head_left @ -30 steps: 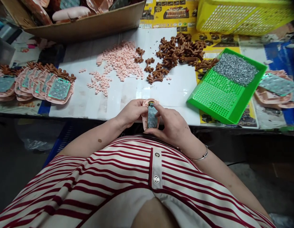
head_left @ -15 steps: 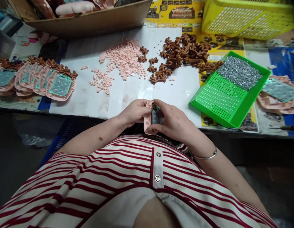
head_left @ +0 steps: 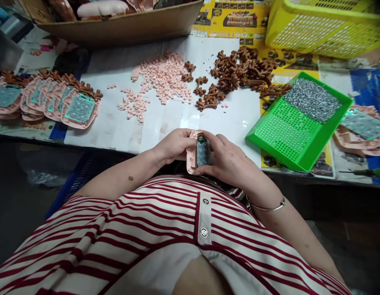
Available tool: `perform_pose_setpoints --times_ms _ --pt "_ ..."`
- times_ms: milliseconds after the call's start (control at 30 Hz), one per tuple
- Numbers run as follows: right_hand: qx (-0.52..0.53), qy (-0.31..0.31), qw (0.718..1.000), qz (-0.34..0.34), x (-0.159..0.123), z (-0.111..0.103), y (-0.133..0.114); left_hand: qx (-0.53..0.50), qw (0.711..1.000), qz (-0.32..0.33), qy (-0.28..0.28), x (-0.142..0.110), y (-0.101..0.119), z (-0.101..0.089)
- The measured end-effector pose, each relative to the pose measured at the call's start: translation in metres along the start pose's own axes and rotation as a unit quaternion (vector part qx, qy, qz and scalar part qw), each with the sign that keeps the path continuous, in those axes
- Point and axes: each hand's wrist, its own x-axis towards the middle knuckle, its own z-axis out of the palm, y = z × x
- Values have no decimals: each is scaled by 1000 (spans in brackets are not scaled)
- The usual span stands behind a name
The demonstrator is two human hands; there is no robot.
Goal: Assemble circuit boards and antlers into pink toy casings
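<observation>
Close to my body, at the table's front edge, my left hand (head_left: 176,144) grips a pink plastic shell (head_left: 191,159) by its upper left side. My right hand (head_left: 229,159) closes round a grey-green circuit board (head_left: 203,154), thumb at its lower end and fingers at its top and right edge. The board stands tilted over the shell's right part, which it hides. Dark wires show at the top, between board and shell. Finished-looking detail inside the shell is too small to make out.
Ahead lie small pink rings (head_left: 165,78) and brown antler-shaped parts (head_left: 239,71). A green tray (head_left: 300,159) with screws (head_left: 312,100) stands right, near more shells with boards (head_left: 363,123). Similar shells (head_left: 79,110) line the left. A cardboard box (head_left: 122,32) and yellow basket (head_left: 300,30) stand behind.
My right hand has shifted slightly right, and the circuit board has turned so that more of its face shows. The left hand keeps its hold on the shell.
</observation>
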Motion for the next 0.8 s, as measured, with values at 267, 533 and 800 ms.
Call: perform_pose_setpoints --times_ms 267,533,800 --pt "-54 -22 998 -39 -2 -2 9 -16 1000 -14 -4 2 0 -3" --pt "-49 -34 998 -35 0 -4 5 -4 1000 -14 -24 3 -1 -5" --pt "-1 -38 999 -33 3 -6 7 -37 998 -6 -51 1 -1 -8"
